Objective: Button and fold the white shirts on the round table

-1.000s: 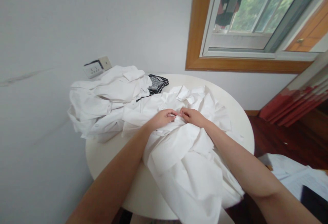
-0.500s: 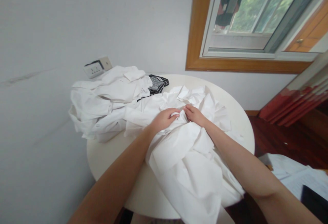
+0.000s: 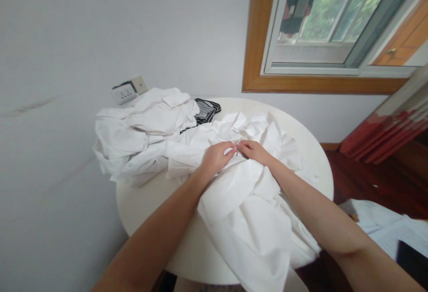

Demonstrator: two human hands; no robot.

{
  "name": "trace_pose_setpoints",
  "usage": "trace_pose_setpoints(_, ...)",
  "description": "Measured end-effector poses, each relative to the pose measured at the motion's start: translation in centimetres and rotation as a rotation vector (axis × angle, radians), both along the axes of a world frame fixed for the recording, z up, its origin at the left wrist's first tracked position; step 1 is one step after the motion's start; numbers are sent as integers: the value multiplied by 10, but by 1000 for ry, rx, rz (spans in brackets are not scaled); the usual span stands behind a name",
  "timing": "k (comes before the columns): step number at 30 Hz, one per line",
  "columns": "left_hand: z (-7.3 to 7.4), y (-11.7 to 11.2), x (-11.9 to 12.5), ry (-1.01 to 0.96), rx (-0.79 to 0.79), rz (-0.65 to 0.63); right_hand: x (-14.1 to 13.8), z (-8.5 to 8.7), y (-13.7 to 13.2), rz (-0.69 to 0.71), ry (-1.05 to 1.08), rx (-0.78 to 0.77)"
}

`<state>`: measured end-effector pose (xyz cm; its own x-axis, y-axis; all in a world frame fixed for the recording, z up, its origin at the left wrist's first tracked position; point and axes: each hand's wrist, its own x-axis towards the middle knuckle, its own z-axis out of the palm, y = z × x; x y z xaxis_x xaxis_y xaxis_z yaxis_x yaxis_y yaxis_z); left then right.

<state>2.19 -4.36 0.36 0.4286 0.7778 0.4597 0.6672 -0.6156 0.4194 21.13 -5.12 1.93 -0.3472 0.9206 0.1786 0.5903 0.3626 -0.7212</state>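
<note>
A white garment (image 3: 247, 211), perhaps a shirt, lies crumpled across the round table and hangs over its front edge. My left hand (image 3: 218, 156) pinches its cloth near the middle. Right beside it, my right hand (image 3: 256, 151) is closed on the same cloth, the fingertips of both hands meeting. Whatever small part sits between the fingertips is hidden. More white clothing (image 3: 143, 127) is heaped at the left, touching the cloth in my hands. Behind it pokes out a black cloth with white stripes (image 3: 205, 110).
The round white table (image 3: 310, 154) stands against the wall. A wall socket (image 3: 123, 92) is just behind the clothing heap. A wood-framed window (image 3: 252, 60) is at the back right, with a red curtain (image 3: 368, 138) beside it. Papers (image 3: 394, 229) lie at lower right.
My fingertips have come together on the cloth; my right hand has shifted slightly left and down. The garments lie almost as before, and the view has shifted a little.
</note>
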Motion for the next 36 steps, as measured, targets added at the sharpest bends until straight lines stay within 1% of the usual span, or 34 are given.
trace_pose_setpoints(4, -1, -1, 2, 43, 16, 2, -4, 0, 0, -67, -153, -16)
trace_pose_setpoints(7, 0, -1, 3, 44, 26, -18, -7, -3, 1, -70, -143, -38)
trace_pose_setpoints(11, 3, -1, 4, 79, 51, -89, -6, -4, 2, -42, -78, -66)
trace_pose_setpoints(16, 6, 2, 3, 104, 46, -208, -1, -4, 4, -20, 79, -176)
trace_pose_setpoints(19, 8, 3, 3, 117, 30, -234, 1, -8, 4, 0, 214, -257)
trace_pose_setpoints(22, 10, 1, 4, 105, -3, -222, -1, -11, 3, 10, 303, -307)
trace_pose_setpoints(25, 13, -2, 4, 60, -20, -148, -6, -9, 4, -50, 279, -243)
trace_pose_setpoints(28, 16, 0, -3, -18, 10, 18, -5, -5, 6, -159, 243, -120)
trace_pose_setpoints(31, 26, 6, -17, -173, 88, 210, 7, 3, 10, -328, 260, -7)
trace_pose_setpoints(34, 41, 14, -33, -380, 186, 382, 25, 14, 13, -529, 387, 79)
trace_pose_setpoints(36, 50, 17, -43, -491, 235, 464, 35, 21, 14, -607, 528, 116)
